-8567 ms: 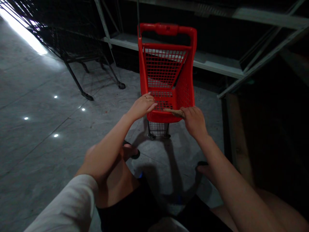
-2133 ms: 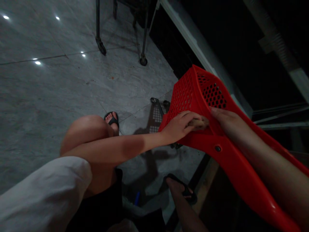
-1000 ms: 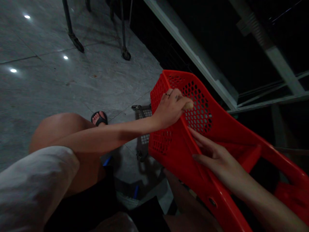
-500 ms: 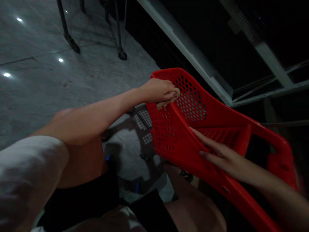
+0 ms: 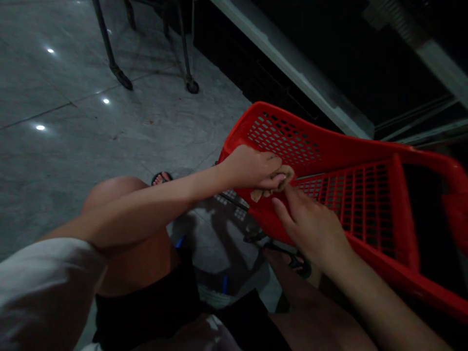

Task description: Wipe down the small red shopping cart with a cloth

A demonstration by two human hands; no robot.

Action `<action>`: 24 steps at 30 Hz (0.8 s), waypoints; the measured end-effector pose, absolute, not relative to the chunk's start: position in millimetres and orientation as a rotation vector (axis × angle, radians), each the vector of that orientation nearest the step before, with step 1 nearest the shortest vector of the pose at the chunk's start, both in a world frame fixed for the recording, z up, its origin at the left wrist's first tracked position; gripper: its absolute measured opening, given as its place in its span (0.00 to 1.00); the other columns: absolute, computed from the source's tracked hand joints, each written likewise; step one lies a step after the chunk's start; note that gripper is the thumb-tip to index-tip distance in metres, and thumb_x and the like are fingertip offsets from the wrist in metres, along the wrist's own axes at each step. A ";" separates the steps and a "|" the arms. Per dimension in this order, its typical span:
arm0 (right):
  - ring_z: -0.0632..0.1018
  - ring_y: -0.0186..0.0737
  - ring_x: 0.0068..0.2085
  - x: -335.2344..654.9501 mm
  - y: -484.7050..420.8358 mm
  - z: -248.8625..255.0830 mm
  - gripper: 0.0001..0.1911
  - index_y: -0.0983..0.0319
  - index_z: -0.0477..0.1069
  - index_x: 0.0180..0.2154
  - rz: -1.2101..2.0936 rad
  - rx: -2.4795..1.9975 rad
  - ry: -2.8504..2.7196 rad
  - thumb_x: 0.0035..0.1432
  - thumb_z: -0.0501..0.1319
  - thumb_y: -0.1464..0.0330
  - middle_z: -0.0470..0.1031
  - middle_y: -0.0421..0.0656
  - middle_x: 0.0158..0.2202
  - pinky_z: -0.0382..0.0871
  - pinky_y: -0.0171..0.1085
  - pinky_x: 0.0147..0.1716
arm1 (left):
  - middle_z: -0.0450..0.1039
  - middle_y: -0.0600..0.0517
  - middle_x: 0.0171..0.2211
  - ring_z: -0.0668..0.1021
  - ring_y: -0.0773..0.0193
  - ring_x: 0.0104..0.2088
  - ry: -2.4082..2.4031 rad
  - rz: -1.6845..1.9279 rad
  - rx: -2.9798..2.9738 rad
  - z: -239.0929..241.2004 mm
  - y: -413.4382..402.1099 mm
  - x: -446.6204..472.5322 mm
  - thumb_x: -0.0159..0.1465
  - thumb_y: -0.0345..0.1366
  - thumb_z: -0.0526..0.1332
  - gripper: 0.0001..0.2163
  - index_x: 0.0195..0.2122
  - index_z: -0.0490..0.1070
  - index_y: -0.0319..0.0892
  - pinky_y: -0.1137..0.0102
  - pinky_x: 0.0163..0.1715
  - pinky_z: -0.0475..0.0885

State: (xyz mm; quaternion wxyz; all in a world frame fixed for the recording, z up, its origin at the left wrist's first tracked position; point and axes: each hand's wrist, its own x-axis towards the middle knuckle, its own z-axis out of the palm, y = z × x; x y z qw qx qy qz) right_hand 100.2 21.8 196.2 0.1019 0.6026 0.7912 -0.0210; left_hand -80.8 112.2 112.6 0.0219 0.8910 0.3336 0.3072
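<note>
Dim light falls on the fingers (image 5: 271, 165) of the left hand (image 5: 250, 168), with small spots of glare (image 5: 106, 101) scattered across the gray floor (image 5: 80, 151) well to their left, likely reflecting lamps overhead. Shadows pool on the floor below the fingers, whose outlines are slightly soft; beyond them, the shelving (image 5: 288, 58) recedes into near black.

brown cloth (image 5: 287, 174): crumpled, gripped by left fingers (image 5: 269, 183) | red shopping cart (image 5: 336, 146): lattice-sided, handle (image 5: 457, 214) at frame's right

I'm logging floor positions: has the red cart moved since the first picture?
Yes: the red cart has turned; its handle end faced the grey shelf, now its side does.
</note>
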 end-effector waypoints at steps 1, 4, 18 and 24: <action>0.85 0.53 0.42 94.2 20.1 186.1 0.23 0.62 0.74 0.58 0.061 1.802 2.391 0.73 0.49 0.60 0.84 0.53 0.46 0.75 0.43 0.39 | 0.81 0.46 0.33 0.79 0.58 0.32 1.083 0.950 2.748 113.2 119.5 -85.1 0.74 0.49 0.51 0.22 0.43 0.80 0.40 0.66 0.28 0.63; 0.83 0.49 0.42 97.8 30.2 157.6 0.21 0.64 0.76 0.54 0.346 1.830 2.550 0.72 0.49 0.64 0.84 0.52 0.44 0.69 0.40 0.37 | 0.81 0.45 0.36 0.80 0.55 0.40 1.234 0.953 2.696 112.5 151.2 -107.5 0.75 0.48 0.51 0.21 0.41 0.79 0.39 0.61 0.41 0.69; 0.72 0.43 0.30 184.4 77.6 128.2 0.14 0.59 0.67 0.27 0.606 1.940 2.609 0.63 0.50 0.64 0.72 0.46 0.24 0.55 0.41 0.33 | 0.83 0.45 0.41 0.83 0.55 0.42 1.123 0.814 2.737 117.4 104.4 -77.0 0.73 0.46 0.60 0.16 0.51 0.72 0.38 0.63 0.45 0.69; 0.72 0.46 0.34 258.6 81.3 135.9 0.10 0.57 0.65 0.26 0.503 1.882 2.548 0.59 0.50 0.67 0.72 0.46 0.26 0.61 0.44 0.41 | 0.84 0.49 0.36 0.84 0.60 0.40 0.797 0.905 2.872 111.8 86.0 -51.2 0.71 0.44 0.62 0.13 0.50 0.73 0.40 0.63 0.49 0.69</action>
